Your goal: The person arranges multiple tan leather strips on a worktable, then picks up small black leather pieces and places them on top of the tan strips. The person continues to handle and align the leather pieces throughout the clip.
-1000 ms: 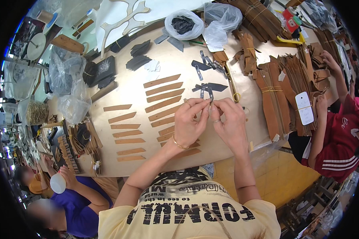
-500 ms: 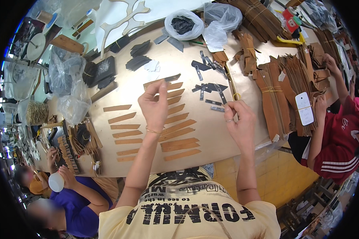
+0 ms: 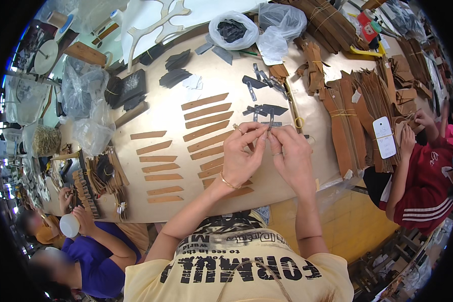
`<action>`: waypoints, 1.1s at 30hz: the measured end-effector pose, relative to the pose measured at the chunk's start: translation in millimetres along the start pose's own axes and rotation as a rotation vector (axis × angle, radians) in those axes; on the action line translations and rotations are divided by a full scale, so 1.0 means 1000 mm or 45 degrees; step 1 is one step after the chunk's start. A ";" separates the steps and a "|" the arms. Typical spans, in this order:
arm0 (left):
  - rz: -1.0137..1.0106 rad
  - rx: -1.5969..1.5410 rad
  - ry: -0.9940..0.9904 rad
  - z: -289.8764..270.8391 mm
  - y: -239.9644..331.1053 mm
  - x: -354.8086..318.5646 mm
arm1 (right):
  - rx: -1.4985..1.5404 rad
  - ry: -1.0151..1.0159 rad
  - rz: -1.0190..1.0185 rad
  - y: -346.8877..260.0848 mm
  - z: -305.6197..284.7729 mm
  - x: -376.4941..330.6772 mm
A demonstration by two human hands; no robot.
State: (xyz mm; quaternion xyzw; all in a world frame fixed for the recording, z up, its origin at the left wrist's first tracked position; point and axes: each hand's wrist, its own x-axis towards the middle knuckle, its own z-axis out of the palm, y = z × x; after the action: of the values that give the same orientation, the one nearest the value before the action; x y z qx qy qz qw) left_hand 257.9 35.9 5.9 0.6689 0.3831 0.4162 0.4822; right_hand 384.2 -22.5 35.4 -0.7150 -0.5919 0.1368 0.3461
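Note:
Over the middle of the table, my left hand [image 3: 242, 153] and my right hand [image 3: 293, 155] meet at the fingertips. Pinched between them is a narrow dark strip [image 3: 272, 119], its far end pointing away from me. Whether it is one piece or two is hidden by the fingers. Just beyond lie several small dark strips [image 3: 255, 118] and a black slanted piece [image 3: 278, 110]. Tan leather strips with slanted ends [image 3: 206, 108] lie in a column left of my hands, partly under my left wrist. A second column of shorter tan strips [image 3: 161, 169] runs farther left.
Bundled brown leather pieces [image 3: 343, 126] with a white tag [image 3: 384, 138] fill the right side. A plastic bag of black pieces [image 3: 232, 31] stands at the back. Black stacks [image 3: 176, 78] lie back left. Co-workers sit at both sides, one in a red sleeve [image 3: 423, 201].
My left hand has left the top tan strip and come right and nearer to me. A dark piece no longer shows on that strip. My right hand has shifted left to meet it.

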 end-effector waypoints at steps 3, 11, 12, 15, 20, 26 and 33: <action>-0.008 0.057 -0.039 -0.002 0.001 0.000 | -0.042 -0.039 -0.026 0.000 -0.003 -0.001; -0.009 0.136 -0.106 -0.005 0.001 0.000 | -0.099 -0.071 -0.058 0.002 -0.003 0.000; -0.005 0.133 -0.116 -0.005 0.001 0.000 | -0.102 -0.072 -0.060 0.002 -0.003 0.000; 0.012 0.127 -0.143 -0.006 -0.002 0.001 | -0.105 -0.088 -0.055 0.003 -0.003 0.000; 0.085 0.140 -0.186 -0.010 -0.006 0.005 | -0.094 -0.124 -0.080 0.005 -0.005 0.000; 0.118 0.221 -0.214 -0.013 -0.008 0.007 | -0.103 -0.175 -0.073 0.005 -0.007 0.000; 0.107 0.250 -0.257 -0.016 -0.008 0.007 | -0.092 -0.219 -0.058 0.007 -0.005 -0.001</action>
State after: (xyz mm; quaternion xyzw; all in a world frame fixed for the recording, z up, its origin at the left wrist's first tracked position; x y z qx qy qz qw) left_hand 244.9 49.4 2.1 0.7667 0.3433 0.3273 0.4327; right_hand 392.6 -25.4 34.3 -0.6989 -0.6402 0.1683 0.2710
